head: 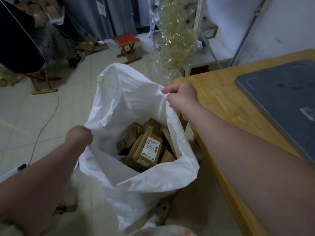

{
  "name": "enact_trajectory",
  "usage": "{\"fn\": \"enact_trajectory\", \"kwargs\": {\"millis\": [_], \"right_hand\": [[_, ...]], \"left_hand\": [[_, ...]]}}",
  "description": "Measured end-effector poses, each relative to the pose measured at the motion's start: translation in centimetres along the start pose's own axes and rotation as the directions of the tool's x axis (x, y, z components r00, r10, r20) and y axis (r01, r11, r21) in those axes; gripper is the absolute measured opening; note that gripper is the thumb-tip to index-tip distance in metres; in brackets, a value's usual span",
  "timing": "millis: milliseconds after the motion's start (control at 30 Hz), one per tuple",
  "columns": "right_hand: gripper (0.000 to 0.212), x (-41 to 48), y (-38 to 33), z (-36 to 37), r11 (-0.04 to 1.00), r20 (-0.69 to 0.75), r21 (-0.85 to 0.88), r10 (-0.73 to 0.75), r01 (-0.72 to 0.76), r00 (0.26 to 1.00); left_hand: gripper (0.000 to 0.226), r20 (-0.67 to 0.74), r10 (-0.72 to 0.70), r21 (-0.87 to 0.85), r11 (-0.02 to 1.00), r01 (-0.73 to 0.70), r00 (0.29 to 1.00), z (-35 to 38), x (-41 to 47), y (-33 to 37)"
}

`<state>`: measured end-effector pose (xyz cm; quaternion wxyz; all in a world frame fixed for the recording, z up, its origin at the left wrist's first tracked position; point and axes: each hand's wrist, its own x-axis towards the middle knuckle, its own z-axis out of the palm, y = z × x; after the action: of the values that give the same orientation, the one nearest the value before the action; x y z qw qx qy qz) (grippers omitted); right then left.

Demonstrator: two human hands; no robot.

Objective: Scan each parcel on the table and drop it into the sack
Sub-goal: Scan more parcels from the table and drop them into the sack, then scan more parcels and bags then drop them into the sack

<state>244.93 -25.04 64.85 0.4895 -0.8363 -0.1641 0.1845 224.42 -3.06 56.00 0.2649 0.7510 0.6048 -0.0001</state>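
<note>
Pale tiled floor (25, 108) fills the left side, with one thin cable (51, 113) trailing across it toward the near edge. Farther back stands one small stool (127, 40) with a red seat and wooden legs.

Left of centre, the left hand (79, 136) is blurred. It is clenched on the left rim of the sack (122, 99), with the fingertips out of sight.

One white sack stands upright on the floor just beside the table, between the two forearms. Its mouth faces up and is held wide, longer from far to near than from side to side.

Brown cardboard parcels (134, 135) lie jumbled at the bottom of the sack. They overlap, so an exact count cannot be told. One parcel (146, 150) rests on top, tilted, with its white printed label facing up. Its long axis runs from near left to far right.

Above the sack's far edge hangs one bundle of clear crinkled plastic (177, 40).

The right hand (180, 97) pinches the sack's right rim between thumb and curled fingers, holding it up at the table corner.

One wooden table (221, 103) fills the right side. One dark grey mat (281, 99) lies flat on it.
</note>
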Motion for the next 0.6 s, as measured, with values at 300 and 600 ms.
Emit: {"fn": "enact_trajectory", "kwargs": {"millis": [300,600], "right_hand": [[0.031,-2.4,1.3,-2.1,0.996,-0.016,-0.065,0.053,-0.054,0.998],[0.029,-5.4,5.2,-1.2,0.889,0.314,-0.337,0.418,-0.311,0.853]], "left_hand": [[0.048,-0.021,0.295,0.067,0.954,-0.293,0.955,0.3,0.5,3.1],[0.024,0.222,0.276,0.67,0.653,-0.352,0.935,2.6,0.1,-1.5]]}}
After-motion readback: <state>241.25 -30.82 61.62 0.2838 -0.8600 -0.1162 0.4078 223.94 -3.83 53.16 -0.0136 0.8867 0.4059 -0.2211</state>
